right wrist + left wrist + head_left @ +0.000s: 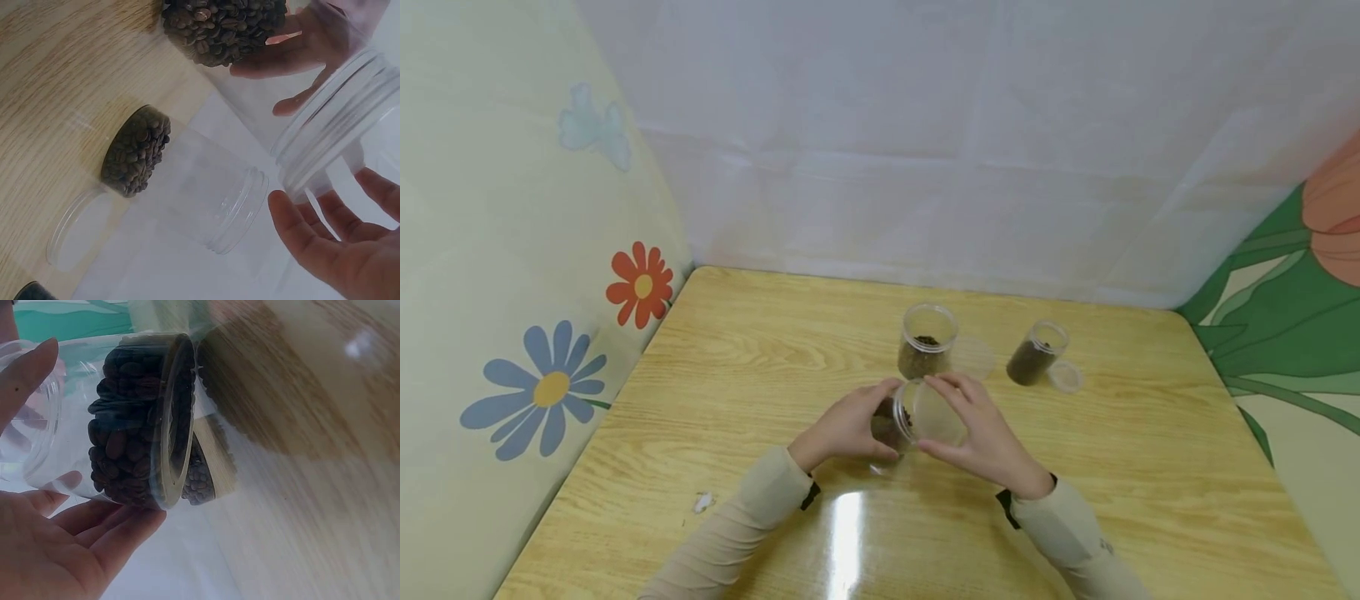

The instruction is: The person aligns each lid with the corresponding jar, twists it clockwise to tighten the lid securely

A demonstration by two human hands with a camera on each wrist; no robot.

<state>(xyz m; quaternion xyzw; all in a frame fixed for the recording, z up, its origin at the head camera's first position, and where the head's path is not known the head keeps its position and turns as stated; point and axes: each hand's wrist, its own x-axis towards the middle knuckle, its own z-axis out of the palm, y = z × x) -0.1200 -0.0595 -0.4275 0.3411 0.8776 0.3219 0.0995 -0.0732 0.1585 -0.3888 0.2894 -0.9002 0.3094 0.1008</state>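
Jar (887,425) sits at lower centre of the head view, tilted, beans inside, mouth facing the lid (942,417). Left hand (846,425) curls round its wall, thumb opposite fingers; right hand (988,437) is half spread, pinching the lid by its rim. Probably light, stiff, slick plastic (can't rule out glass, so no knocks). I'd hold the body low, where the beans weigh, and the lid by its edge. Behind: wide jar (922,360), centre; slim jar (1032,360), right of centre, small lid (1066,377) beside.
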